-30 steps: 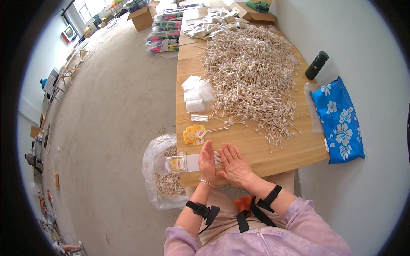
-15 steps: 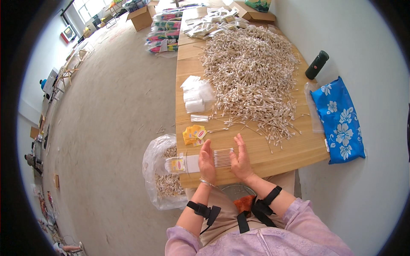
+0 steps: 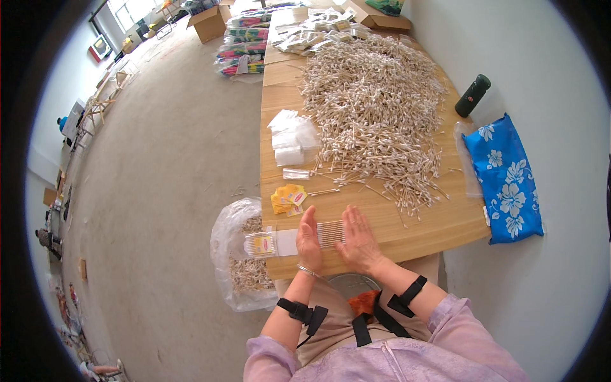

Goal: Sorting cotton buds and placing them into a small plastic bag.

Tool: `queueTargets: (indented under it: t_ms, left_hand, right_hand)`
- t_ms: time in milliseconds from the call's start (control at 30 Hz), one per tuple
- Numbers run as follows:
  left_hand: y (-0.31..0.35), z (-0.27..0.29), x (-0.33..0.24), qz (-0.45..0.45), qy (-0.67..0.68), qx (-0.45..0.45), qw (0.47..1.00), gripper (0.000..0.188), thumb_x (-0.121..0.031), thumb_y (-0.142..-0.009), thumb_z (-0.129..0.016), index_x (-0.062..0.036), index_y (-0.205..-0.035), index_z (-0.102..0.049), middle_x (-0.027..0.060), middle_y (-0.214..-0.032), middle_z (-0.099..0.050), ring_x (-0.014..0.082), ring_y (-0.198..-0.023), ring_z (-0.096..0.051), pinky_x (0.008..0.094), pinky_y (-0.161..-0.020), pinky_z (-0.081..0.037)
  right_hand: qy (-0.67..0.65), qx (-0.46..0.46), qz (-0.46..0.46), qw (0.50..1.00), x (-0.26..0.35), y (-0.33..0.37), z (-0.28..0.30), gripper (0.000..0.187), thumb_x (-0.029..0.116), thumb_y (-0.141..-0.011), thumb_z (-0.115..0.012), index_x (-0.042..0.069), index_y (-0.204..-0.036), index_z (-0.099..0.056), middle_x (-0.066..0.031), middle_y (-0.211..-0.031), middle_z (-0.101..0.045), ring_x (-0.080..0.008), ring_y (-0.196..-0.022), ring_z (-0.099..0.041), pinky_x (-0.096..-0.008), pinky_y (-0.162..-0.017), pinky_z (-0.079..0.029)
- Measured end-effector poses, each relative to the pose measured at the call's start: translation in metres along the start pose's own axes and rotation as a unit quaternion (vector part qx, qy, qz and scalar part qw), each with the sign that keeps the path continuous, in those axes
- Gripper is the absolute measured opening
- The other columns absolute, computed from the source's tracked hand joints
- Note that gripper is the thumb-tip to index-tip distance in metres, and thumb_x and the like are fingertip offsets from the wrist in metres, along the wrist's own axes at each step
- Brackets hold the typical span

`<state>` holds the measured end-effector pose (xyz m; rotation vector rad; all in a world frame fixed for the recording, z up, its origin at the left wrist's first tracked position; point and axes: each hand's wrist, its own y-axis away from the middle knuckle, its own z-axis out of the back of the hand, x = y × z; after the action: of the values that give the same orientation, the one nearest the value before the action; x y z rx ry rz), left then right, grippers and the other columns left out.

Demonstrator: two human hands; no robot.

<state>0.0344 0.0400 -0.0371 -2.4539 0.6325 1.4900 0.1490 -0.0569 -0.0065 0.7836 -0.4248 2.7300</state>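
A flat row of cotton swabs [image 3: 331,234] lies on the wooden table [image 3: 407,245] near its front edge, between my two hands. My left hand [image 3: 309,240] stands on edge at the row's left end, fingers stretched out. Against the right end rests my right hand [image 3: 359,239], its fingers extended and the palm turned toward the swabs. Left of my left hand is a white card strip [image 3: 287,242], and beyond it a clear pack of swabs [image 3: 260,244] with a yellow label. Yellow cards [image 3: 289,199] lie fanned out just past my left fingertips.
A large heap of loose swabs [image 3: 375,102] covers the table's middle. Clear plastic bags [image 3: 293,137] lie left of it, filled packs [image 3: 318,32] behind. At right are a dark bottle [image 3: 473,95] and a blue flowered pouch [image 3: 506,181]. A plastic sack of swabs [image 3: 223,254] stands below the left edge.
My right hand has turned flatter, its fingers now closer together and leaning over the swabs' right end. My left hand has stayed nearly in place.
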Motion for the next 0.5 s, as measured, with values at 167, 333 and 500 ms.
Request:
queueTargets:
  t_ms: [167,333,500]
  left_hand:
    - [0.0,0.003,-0.002,0.0,-0.04,0.007,0.999,0.061,-0.043,-0.1,-0.034,0.0028,-0.14,-0.034,0.0131,-0.143,-0.038,0.0214,-0.136,-0.03,0.0344,-0.114,-0.02]
    - [0.007,0.006,-0.011,-0.046,-0.2,0.033,0.978,0.052,-0.035,-0.098,-0.042,0.0,-0.136,-0.041,0.0132,-0.132,-0.044,0.0232,-0.125,-0.038,0.0352,-0.106,-0.028]
    - [0.021,0.01,-0.021,-0.093,-0.355,0.06,0.928,0.044,-0.027,-0.095,-0.049,-0.0028,-0.132,-0.048,0.0132,-0.121,-0.051,0.0249,-0.115,-0.046,0.036,-0.098,-0.036]
  right_hand:
    - [0.158,0.129,0.061,0.977,0.013,0.005,-0.002,0.092,0.052,-0.084,-0.057,-0.01,-0.142,-0.021,-0.0275,-0.15,-0.017,-0.0378,-0.143,-0.011,-0.0454,-0.117,-0.008]
    - [0.158,0.131,0.061,0.977,0.02,0.005,-0.003,0.092,0.053,-0.084,-0.055,-0.011,-0.141,-0.021,-0.0284,-0.15,-0.016,-0.0387,-0.143,-0.01,-0.0459,-0.117,-0.008]
    - [0.126,0.127,0.066,0.982,0.018,0.006,-0.003,0.096,0.055,-0.083,-0.055,-0.011,-0.142,-0.018,-0.0291,-0.15,-0.014,-0.0396,-0.143,-0.01,-0.0464,-0.117,-0.009]
